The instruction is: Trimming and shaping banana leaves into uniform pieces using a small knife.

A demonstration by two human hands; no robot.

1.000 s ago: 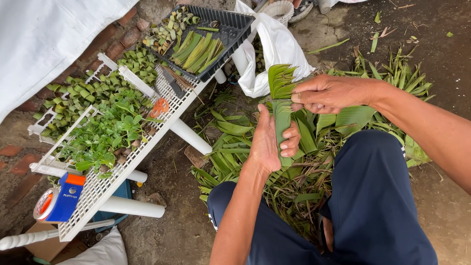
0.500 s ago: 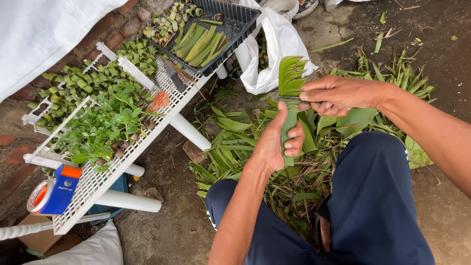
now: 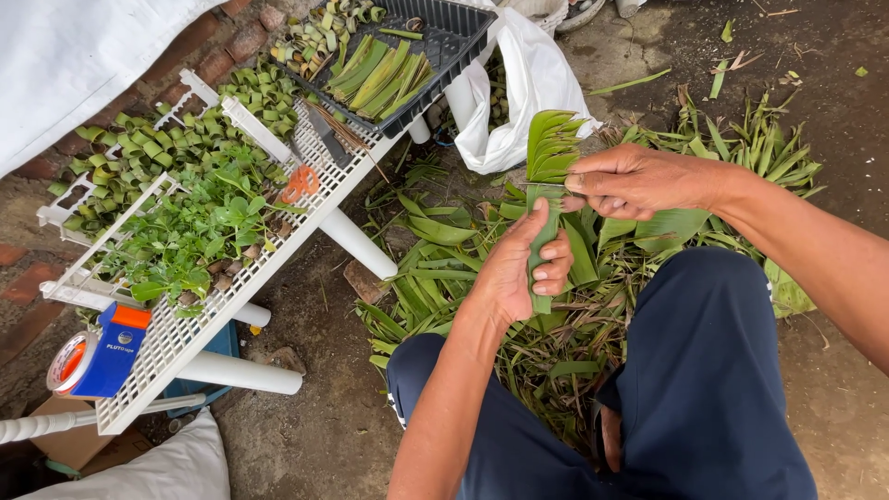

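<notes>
Left hand is clenched on the stem end of a folded green leaf bundle, held upright above the leaf pile. Right hand fingers pinch the bundle's middle. Beyond the pile, the white slatted table carries leaf cups.

white slatted bench: green sprigs mid-bench, rolled leaf pieces beyond them, orange scissors beside, black tray past those, tape dispenser nearest.

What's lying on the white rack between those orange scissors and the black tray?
In the head view, a bundle of thin brown sticks lies on the white rack, between the orange scissors and black tray.
</notes>
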